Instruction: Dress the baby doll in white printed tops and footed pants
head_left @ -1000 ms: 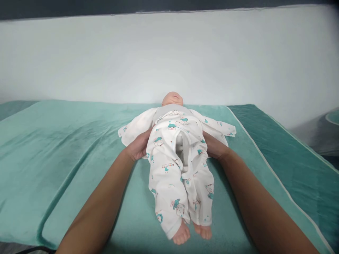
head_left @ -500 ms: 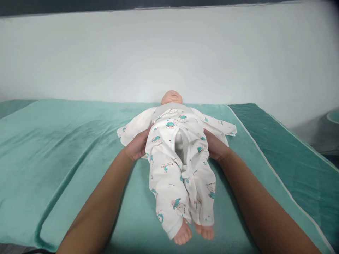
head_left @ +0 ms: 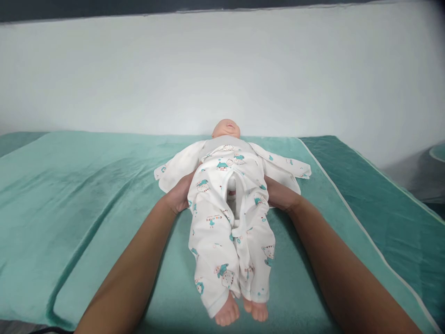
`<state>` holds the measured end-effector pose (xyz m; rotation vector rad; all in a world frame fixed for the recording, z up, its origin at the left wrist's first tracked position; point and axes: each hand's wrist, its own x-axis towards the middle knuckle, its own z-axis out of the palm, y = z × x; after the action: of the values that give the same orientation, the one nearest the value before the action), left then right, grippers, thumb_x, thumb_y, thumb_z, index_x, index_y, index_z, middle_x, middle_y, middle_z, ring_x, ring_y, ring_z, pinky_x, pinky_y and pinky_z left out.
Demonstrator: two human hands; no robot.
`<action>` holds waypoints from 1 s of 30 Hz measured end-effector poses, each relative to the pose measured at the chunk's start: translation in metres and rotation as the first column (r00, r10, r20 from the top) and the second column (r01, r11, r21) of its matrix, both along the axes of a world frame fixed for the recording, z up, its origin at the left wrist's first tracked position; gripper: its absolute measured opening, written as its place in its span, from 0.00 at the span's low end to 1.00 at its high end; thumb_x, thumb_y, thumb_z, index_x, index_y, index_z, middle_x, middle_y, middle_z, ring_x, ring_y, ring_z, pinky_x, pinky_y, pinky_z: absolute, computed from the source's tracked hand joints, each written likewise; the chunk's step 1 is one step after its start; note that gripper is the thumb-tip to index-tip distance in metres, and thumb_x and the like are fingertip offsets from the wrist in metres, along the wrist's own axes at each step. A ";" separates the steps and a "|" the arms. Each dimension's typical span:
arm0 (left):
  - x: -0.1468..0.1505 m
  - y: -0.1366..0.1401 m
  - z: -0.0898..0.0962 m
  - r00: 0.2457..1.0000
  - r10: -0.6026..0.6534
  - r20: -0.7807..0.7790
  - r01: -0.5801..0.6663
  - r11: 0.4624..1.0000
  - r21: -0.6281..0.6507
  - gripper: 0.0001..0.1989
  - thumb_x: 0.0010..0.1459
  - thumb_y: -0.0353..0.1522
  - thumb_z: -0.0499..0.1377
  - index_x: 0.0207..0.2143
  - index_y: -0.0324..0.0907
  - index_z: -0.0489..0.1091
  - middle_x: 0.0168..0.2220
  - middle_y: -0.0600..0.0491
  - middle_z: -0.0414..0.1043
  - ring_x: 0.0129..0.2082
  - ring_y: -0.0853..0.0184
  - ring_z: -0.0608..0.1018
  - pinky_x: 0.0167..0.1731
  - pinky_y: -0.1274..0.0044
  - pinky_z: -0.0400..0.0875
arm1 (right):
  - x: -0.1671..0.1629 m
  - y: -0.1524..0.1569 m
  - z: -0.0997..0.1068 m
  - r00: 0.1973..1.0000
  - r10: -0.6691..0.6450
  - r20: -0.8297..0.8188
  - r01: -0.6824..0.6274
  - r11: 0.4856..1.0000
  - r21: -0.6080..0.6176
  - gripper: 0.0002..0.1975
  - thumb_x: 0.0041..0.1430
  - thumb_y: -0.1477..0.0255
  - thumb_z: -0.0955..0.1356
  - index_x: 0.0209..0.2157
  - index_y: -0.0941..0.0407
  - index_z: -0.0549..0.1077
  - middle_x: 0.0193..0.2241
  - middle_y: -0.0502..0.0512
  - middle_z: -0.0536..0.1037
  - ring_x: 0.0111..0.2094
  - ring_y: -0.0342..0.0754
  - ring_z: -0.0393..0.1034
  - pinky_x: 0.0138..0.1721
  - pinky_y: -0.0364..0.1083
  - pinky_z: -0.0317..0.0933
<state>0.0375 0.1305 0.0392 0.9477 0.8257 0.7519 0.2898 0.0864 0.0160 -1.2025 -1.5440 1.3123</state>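
Observation:
A baby doll [head_left: 225,130] lies on its back, head toward the wall and bare feet toward me. White baby pants [head_left: 212,236] with a teal cartoon print cover its legs up to the belly and have an open slit at the crotch. A white baby shirt [head_left: 186,160] has its sleeves spread out to both sides. My left hand [head_left: 181,194] is at the left hip and my right hand [head_left: 282,194] at the right hip, both closed on the sides of the pants. Most of my fingers are hidden behind the cloth and the doll.
A light teal plush blanket [head_left: 86,195] lies under the doll, with a raised fold at the left. Darker teal cloth [head_left: 382,195] borders it on the right. A white wall [head_left: 222,69] rises just behind the doll's head.
The doll's legs and hips have swung to the left, and the feet now lie further left. My hands have stayed at the hips, with little movement.

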 end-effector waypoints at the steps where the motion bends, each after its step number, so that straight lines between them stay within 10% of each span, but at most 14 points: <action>1: 0.001 0.000 0.001 1.000 0.015 0.002 -0.015 1.000 -0.017 0.20 0.57 0.41 0.60 0.49 0.41 0.74 0.40 0.49 0.81 0.48 0.55 0.80 0.50 0.70 0.74 | 0.000 0.000 0.000 1.000 0.000 0.015 0.000 1.000 0.013 0.31 0.43 0.66 0.76 0.52 0.49 0.74 0.50 0.56 0.78 0.56 0.63 0.69 0.58 0.61 0.62; 30: 0.003 0.001 -0.008 0.995 0.083 0.064 -0.080 0.996 -0.038 0.20 0.54 0.39 0.62 0.48 0.41 0.74 0.37 0.51 0.81 0.45 0.55 0.80 0.47 0.70 0.75 | -0.007 -0.001 -0.004 0.994 0.065 -0.091 -0.070 0.996 -0.063 0.27 0.50 0.57 0.73 0.52 0.48 0.75 0.52 0.53 0.78 0.58 0.58 0.68 0.57 0.56 0.64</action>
<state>0.0403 0.1320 0.0315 0.8571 0.8213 0.8320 0.2829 0.0859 0.0116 -1.1249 -1.4996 1.4514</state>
